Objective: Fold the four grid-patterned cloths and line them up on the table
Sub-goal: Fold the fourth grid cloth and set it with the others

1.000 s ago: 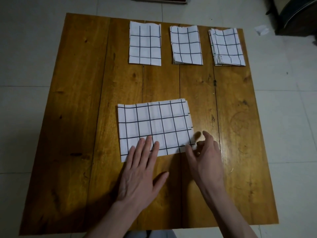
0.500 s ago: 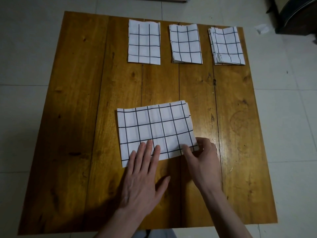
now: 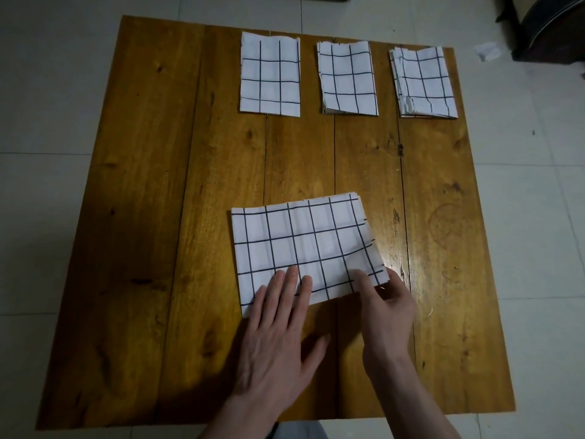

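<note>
Three folded white cloths with black grid lines lie in a row along the table's far edge: the left cloth (image 3: 270,74), the middle cloth (image 3: 347,78) and the right cloth (image 3: 423,83). A fourth, wider grid cloth (image 3: 300,248), folded into a rectangle, lies near the middle front. My left hand (image 3: 278,337) rests flat, fingers spread, on its near edge. My right hand (image 3: 384,308) pinches the cloth's near right corner between thumb and fingers, and that corner is lifted slightly off the wood.
The wooden plank table (image 3: 142,217) has bare wood on its left third and along its right side. Pale tiled floor surrounds it. A dark piece of furniture (image 3: 550,30) stands at the far right, with a scrap of white paper (image 3: 486,51) beside it.
My right hand has closed on the near right corner of the wide cloth and raised it a little. My left hand stayed pressed on the near edge.
</note>
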`<act>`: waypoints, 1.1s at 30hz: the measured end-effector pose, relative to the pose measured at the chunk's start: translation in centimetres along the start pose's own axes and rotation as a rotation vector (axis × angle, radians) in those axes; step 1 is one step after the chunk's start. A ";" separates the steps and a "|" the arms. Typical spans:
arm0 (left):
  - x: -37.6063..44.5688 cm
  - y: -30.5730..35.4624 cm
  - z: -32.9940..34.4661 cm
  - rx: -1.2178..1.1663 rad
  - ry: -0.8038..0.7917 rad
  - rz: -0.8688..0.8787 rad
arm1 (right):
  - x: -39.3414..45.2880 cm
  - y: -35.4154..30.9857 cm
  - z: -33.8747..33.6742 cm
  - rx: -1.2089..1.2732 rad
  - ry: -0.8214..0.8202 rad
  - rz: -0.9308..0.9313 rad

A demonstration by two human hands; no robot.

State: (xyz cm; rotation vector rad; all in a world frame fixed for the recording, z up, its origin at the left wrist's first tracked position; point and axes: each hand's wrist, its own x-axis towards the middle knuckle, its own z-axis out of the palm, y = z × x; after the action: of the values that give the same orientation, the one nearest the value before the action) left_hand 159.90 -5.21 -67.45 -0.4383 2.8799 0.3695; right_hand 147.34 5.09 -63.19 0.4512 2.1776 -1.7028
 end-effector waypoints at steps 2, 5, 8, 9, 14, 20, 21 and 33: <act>0.1 -0.1 -0.3 -0.010 0.021 -0.010 | -0.2 -0.1 -0.3 0.022 0.007 -0.031; 0.0 -1.1 -0.5 -0.017 0.042 -0.068 | -0.5 0.1 -0.7 0.022 0.057 -0.073; -0.4 -2.6 -0.3 -0.013 0.036 -0.100 | -0.8 0.4 -1.1 0.051 0.091 -0.109; -0.5 -3.1 -0.1 -0.007 0.032 -0.091 | -0.9 0.5 -1.1 0.065 0.092 -0.112; -0.4 -3.9 0.3 0.029 0.040 -0.047 | -1.9 0.9 -0.5 0.054 0.040 -0.215; -0.1 -3.2 -0.4 -0.019 0.057 -0.067 | -4.2 1.2 1.1 -0.312 -0.128 -0.585; -0.1 -3.2 -0.5 -0.028 0.062 -0.074 | -4.2 1.5 1.3 -0.373 -0.178 -0.638; -1.0 -4.4 0.1 -0.163 0.126 -0.130 | -4.2 4.2 3.7 -0.832 -0.464 -0.961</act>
State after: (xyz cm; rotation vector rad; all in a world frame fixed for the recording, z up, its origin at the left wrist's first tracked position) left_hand 162.22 -8.98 -68.25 -0.6972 2.9326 0.5767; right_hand 153.27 2.31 -65.78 -1.2204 2.5615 -0.8363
